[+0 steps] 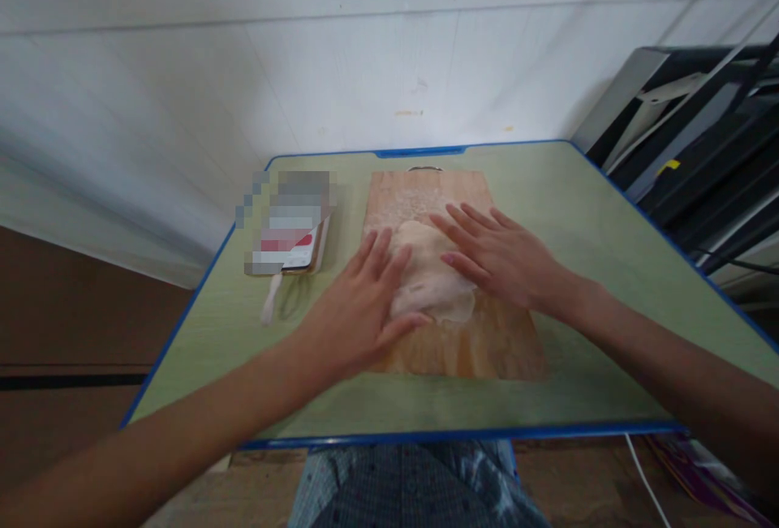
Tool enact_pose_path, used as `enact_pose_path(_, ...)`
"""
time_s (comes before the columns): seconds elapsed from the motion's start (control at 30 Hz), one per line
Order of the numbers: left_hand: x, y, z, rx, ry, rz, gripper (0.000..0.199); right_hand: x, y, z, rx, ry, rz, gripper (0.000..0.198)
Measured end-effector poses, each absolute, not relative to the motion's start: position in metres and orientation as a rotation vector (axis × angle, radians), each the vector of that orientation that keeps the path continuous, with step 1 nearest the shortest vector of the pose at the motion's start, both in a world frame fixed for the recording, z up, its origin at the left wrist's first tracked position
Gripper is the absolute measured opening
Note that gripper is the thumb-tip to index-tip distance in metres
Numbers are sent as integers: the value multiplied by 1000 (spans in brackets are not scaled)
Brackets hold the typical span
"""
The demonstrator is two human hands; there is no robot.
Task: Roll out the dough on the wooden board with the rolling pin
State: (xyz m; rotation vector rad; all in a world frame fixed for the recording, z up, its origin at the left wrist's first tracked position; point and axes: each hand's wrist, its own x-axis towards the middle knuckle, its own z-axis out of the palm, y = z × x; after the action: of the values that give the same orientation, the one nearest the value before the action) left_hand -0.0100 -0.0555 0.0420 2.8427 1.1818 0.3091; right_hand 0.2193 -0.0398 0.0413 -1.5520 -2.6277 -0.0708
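Observation:
A pale, flattened piece of dough lies on a wooden cutting board, whose far part is dusted with what looks like flour. On the dough's left side is my left hand, fingers stretched out and the thumb reaching along the near edge. My right hand lies over the right side of the dough, palm down with its fingers spread. Both hands seem to touch the dough at its edges, and neither is closed around anything. Parts of the dough's left and right edges are hidden under the fingers.
The board rests on a light green table with a blue rim. Left of the board lies a phone, partly blurred out, with a strap. A white wall stands behind the table. Dark flat items lean at the right.

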Motion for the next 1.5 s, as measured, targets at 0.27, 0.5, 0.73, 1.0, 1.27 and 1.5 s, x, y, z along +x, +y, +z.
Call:
enact_pose_path(0.27,-4,-23,44,2856,1234,370,70,221,-24,39,-1615,-2577,133,73)
enact_pose_path(0.5,-4,-38,45,2738,1240,312,71,220,-27,39,-1604,-2558,17,68)
enact_pose_path(0.73,3,-28,48,2749,1255,265,69,224,-34,36,-1605,-2556,0,68)
enact_pose_path(1.0,-1,-42,45,2752,1204,270,63,222,-48,38,-1584,-2559,-49,68)
enact_pose_path(1.27,5,-3,50,2741,1295,306,48,223,-14,38,-1670,-2555,169,64)
enact_pose_path(1.5,4,-49,45,2820,1206,249,72,219,-55,38,-1594,-2531,-127,63)
